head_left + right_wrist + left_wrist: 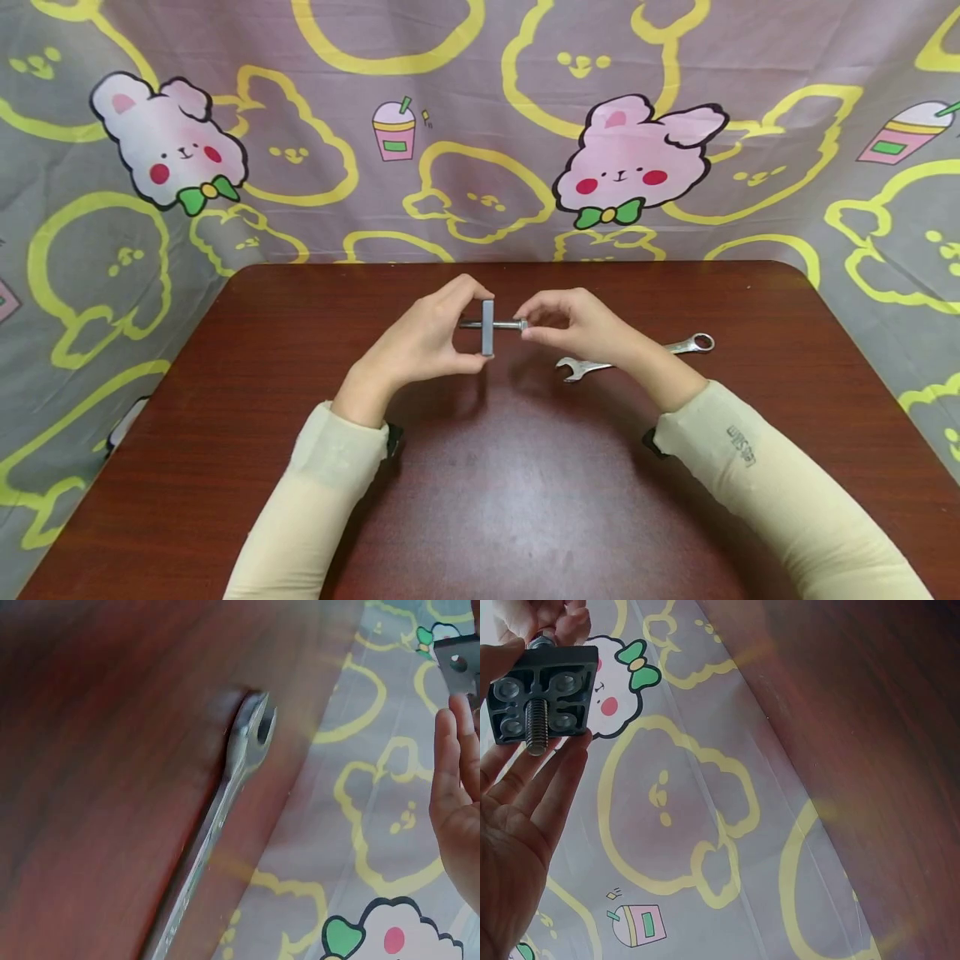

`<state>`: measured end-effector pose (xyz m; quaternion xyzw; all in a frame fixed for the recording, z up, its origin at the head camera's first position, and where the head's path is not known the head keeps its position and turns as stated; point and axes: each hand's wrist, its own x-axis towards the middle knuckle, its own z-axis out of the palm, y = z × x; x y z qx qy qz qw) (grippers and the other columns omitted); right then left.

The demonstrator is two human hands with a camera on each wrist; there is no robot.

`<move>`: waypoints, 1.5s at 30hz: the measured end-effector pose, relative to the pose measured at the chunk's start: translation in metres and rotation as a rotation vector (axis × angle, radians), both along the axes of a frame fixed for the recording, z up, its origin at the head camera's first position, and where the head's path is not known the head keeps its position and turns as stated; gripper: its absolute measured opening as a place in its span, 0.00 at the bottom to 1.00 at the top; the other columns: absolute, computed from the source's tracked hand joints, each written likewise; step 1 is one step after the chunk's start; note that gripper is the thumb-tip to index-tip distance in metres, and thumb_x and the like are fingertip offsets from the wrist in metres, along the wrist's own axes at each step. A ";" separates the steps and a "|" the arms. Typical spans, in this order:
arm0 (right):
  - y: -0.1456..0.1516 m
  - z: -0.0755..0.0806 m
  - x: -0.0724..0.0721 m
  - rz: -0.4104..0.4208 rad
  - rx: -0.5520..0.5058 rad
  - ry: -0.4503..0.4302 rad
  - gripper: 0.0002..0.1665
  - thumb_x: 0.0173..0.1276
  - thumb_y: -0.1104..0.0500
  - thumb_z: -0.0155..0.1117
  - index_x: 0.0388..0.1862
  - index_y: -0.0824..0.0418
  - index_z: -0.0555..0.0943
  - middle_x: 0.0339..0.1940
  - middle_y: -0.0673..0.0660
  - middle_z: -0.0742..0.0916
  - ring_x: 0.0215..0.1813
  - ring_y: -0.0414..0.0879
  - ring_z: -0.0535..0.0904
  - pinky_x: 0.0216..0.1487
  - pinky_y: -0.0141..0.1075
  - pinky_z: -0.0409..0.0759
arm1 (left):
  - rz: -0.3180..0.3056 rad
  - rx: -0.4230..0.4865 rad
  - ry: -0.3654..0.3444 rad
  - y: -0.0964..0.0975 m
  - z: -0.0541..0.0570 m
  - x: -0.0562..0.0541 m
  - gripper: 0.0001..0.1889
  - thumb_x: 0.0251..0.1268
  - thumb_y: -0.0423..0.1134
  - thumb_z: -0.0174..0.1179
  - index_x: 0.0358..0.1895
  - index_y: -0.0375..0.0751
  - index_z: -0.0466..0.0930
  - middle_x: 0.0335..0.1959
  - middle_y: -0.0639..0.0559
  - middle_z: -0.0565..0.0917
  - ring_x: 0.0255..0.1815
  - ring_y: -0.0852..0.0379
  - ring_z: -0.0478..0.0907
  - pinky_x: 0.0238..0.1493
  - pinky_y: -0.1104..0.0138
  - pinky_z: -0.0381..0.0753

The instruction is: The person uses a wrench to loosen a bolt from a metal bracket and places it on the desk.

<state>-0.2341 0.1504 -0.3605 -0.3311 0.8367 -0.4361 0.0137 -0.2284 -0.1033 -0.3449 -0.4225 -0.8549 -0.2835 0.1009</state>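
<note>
My left hand (420,337) holds a grey square plate (487,329) on edge by its top and bottom, above the table. A metal bolt (506,325) runs through the plate's middle. Its threaded end points left, seen close up in the left wrist view, where the plate (585,660) shows a ribbed dark face with several round holes. At the bolt's other end, the thumb and fingers of my right hand (581,323) pinch the hex head. Only part of the right hand (461,810) and a corner of the plate (451,651) appear in the right wrist view.
A combination wrench (592,365) lies on the brown table (510,517), partly under my right forearm; its open jaw shows large in the right wrist view. Behind the table hangs a curtain (480,108) with cartoon animals.
</note>
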 end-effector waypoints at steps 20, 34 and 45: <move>-0.012 -0.004 0.022 -0.067 -0.408 -0.045 0.13 0.61 0.76 0.64 0.46 0.73 0.81 0.44 0.56 0.86 0.48 0.38 0.83 0.54 0.30 0.81 | 0.001 0.039 -0.012 -0.001 0.000 -0.001 0.33 0.43 0.36 0.76 0.56 0.37 0.70 0.53 0.48 0.76 0.48 0.56 0.77 0.49 0.63 0.80; -0.005 -0.008 0.023 -0.189 -0.293 -0.071 0.14 0.64 0.68 0.67 0.49 0.67 0.82 0.45 0.62 0.87 0.44 0.34 0.82 0.47 0.27 0.79 | -0.019 0.051 0.036 0.000 0.001 0.000 0.33 0.43 0.36 0.76 0.55 0.37 0.70 0.53 0.48 0.76 0.53 0.55 0.77 0.54 0.60 0.81; -0.014 -0.014 0.024 -0.220 -0.289 -0.202 0.09 0.68 0.67 0.63 0.43 0.73 0.81 0.31 0.67 0.88 0.31 0.37 0.84 0.39 0.36 0.86 | -0.031 0.087 0.116 0.000 0.002 0.001 0.34 0.40 0.33 0.77 0.54 0.35 0.70 0.52 0.47 0.76 0.54 0.55 0.77 0.57 0.64 0.79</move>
